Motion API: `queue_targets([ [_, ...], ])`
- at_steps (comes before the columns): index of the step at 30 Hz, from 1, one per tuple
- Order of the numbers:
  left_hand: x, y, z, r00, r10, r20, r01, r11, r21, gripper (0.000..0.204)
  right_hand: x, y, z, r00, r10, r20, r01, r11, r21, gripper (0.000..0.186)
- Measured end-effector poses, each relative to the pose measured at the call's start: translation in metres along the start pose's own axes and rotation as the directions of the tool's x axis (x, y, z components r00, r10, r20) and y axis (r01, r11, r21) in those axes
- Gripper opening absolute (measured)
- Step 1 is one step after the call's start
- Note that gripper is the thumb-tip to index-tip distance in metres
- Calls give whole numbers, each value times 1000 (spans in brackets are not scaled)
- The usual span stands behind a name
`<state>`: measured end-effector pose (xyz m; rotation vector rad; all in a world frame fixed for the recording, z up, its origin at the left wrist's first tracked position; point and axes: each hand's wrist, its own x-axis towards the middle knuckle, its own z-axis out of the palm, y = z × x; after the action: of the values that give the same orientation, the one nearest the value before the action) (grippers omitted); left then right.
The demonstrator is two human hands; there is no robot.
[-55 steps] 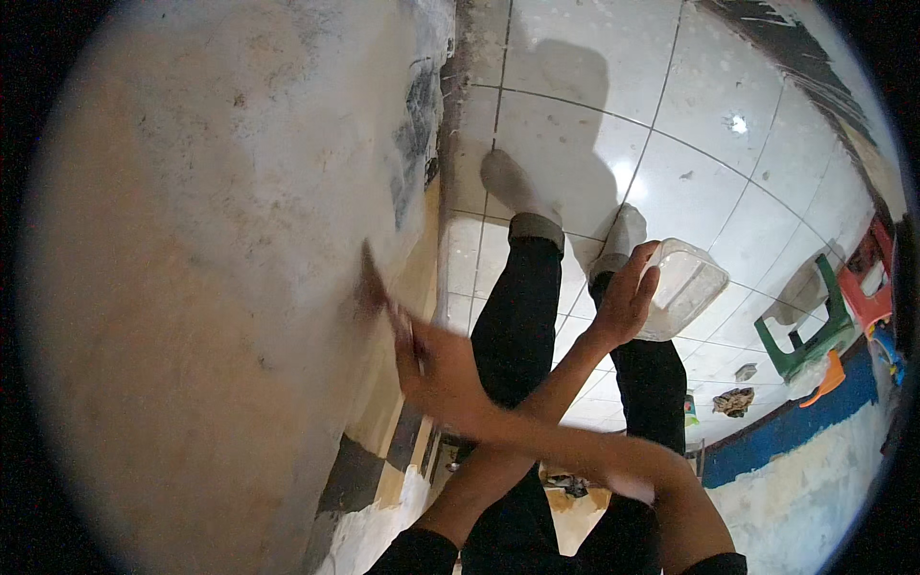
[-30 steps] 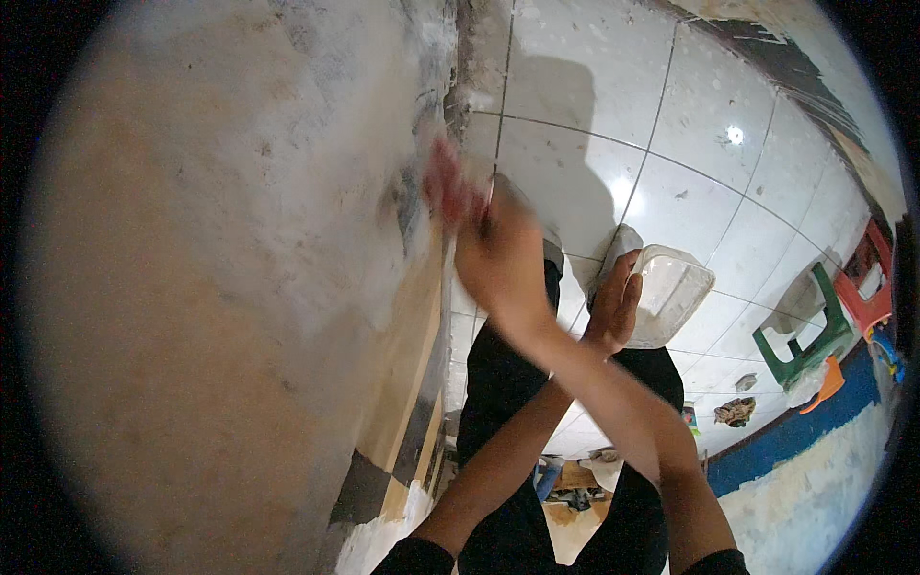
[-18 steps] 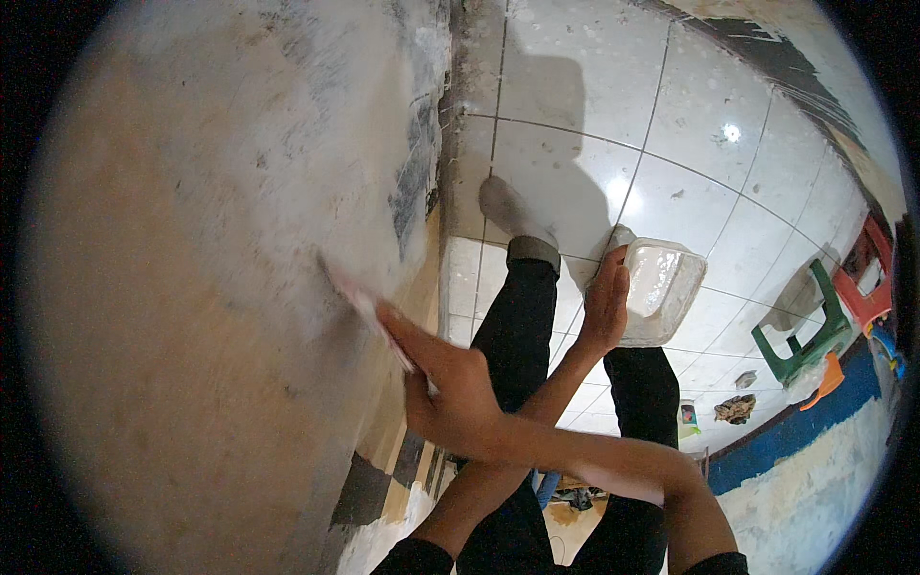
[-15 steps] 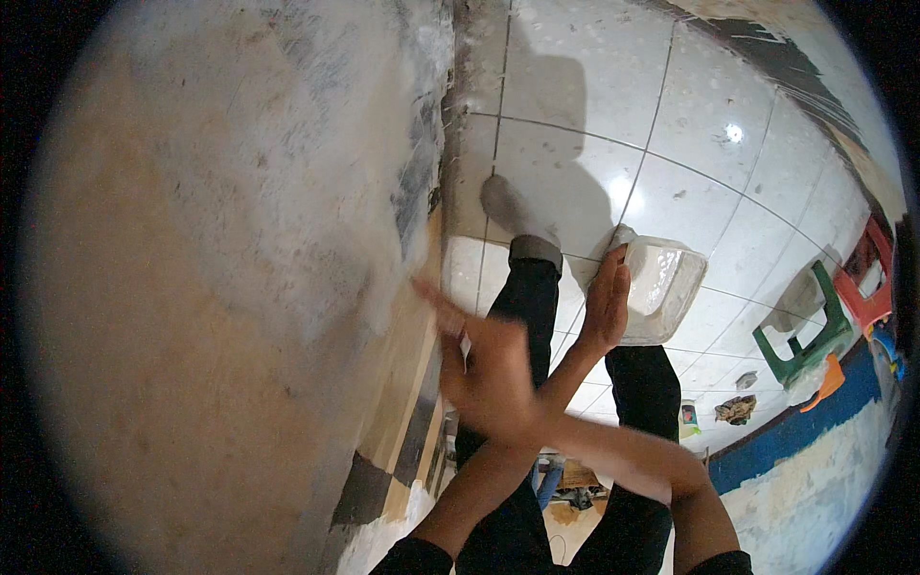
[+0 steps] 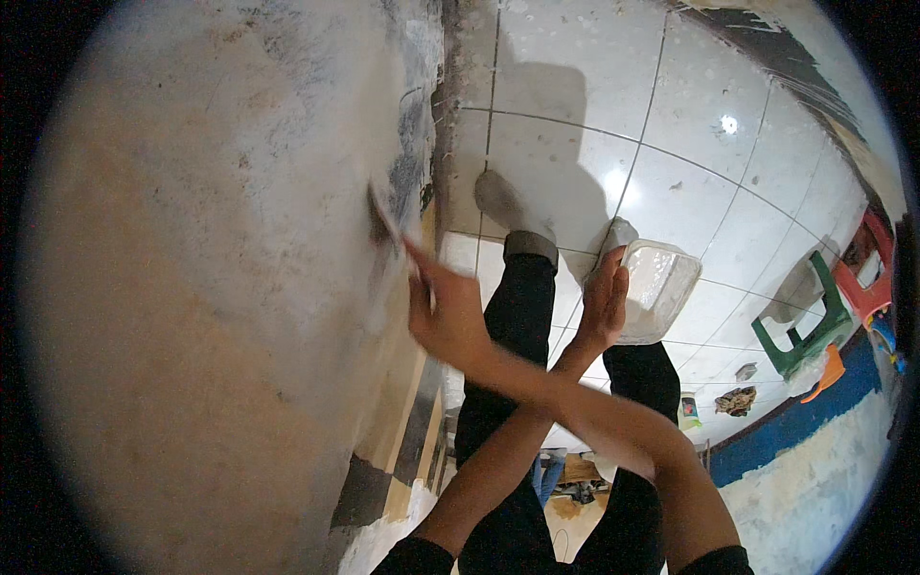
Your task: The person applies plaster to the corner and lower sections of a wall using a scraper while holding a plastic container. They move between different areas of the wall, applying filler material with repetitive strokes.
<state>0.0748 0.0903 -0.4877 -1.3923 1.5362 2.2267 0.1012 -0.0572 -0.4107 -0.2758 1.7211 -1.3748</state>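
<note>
My two forearms cross over my legs. My left hand (image 5: 606, 299) grips the near-left side of a clear rectangular plastic tub (image 5: 685, 292) with wet white paste or paint inside. Over to the left, my right hand (image 5: 448, 311) is closed round a thin flat tool (image 5: 385, 213) that looks like a putty knife, though motion blurs it. The tool's far end is at the wall (image 5: 240, 287), which is tan with patchy white coating and dark streaks near its edge. Whether the whole blade touches the wall, I cannot tell.
White floor tiles (image 5: 709, 144) stretch ahead of my feet. At the right stand a green plastic stool (image 5: 824, 326) and a red one (image 5: 867, 278), with an orange item (image 5: 827, 376) beside them. A crumpled brown rag (image 5: 736, 402) lies nearer.
My right hand has moved up and left along the wall, and the tool in it now shows more plainly. The left hand and the tub have barely shifted.
</note>
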Motion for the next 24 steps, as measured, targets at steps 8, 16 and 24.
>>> queue_targets([
  [8, 3, 16, 6, 994, 90, -64, -93, 995, -40, 59, 2, 11, -30, 959, 167, -227, -186, 981, -63, 26],
  [16, 1, 8, 16, 997, 58, -56, -59, 998, -22, 60, -6, -6, 8, 995, 98, 26, -99, 992, 81, 30],
  [24, 4, 9, 15, 990, 106, -95, -112, 991, -70, 58, 38, 37, -50, 977, 90, -191, -120, 981, -152, 19],
])
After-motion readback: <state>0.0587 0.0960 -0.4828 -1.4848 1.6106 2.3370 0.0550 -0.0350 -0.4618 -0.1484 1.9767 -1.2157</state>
